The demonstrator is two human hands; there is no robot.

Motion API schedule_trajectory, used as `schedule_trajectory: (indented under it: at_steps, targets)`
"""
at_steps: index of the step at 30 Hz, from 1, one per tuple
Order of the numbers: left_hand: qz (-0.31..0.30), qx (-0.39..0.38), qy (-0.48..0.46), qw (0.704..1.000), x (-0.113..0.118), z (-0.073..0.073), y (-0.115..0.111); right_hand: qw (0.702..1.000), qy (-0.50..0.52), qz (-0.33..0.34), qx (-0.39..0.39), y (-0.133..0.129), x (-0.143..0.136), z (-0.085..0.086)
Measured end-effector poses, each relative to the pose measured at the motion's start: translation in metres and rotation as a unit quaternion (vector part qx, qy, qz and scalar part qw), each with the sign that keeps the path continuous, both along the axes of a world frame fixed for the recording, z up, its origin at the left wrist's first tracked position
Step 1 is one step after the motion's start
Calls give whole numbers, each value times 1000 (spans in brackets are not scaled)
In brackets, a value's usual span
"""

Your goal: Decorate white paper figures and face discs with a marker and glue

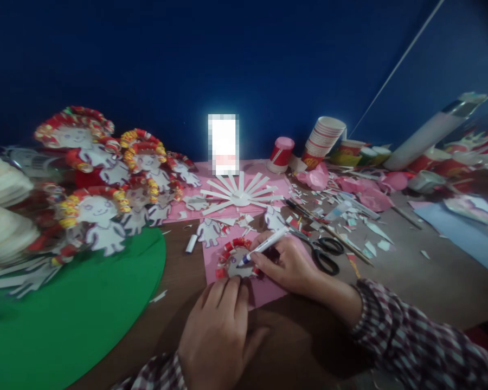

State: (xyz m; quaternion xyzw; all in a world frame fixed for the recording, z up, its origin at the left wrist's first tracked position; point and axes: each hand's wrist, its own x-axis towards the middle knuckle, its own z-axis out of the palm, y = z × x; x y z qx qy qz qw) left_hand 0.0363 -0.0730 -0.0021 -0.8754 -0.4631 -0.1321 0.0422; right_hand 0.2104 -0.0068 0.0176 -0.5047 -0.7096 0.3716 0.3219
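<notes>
In the middle of the table lies a paper doll face [235, 266] ringed with curled red paper, on a sheet of pink paper [264, 295]. My right hand [287, 260] grips a white marker with a blue tip [268, 241], which points down at the face. Fingers stretched forward, my left hand [219, 327] rests flat over the near edge of the doll, its thumb apart. The marker's cap [191, 244] lies to the left of the pink sheet. Two white paper doll bodies [209, 233] are just beyond the ringed face.
Finished-looking paper dolls [97, 211] stand at left beside a green disc [117, 303]. White paper strips [239, 199] fan out at the back. Black scissors [327, 254], a thin stick [347, 244] and paper scraps lie to the right. Stacked paper cups [323, 141] stand behind.
</notes>
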Motion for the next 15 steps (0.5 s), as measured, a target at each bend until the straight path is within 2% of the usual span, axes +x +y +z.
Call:
schedule_trajectory:
  at_steps: [6,15]
  targets:
    - [-9,-4,11,1000,-3,-2,1,1000,-27,-5,10,0,0,3]
    - [-16,1,20,1000,-5,-5,0,1000,20,5,-17,0,0,0]
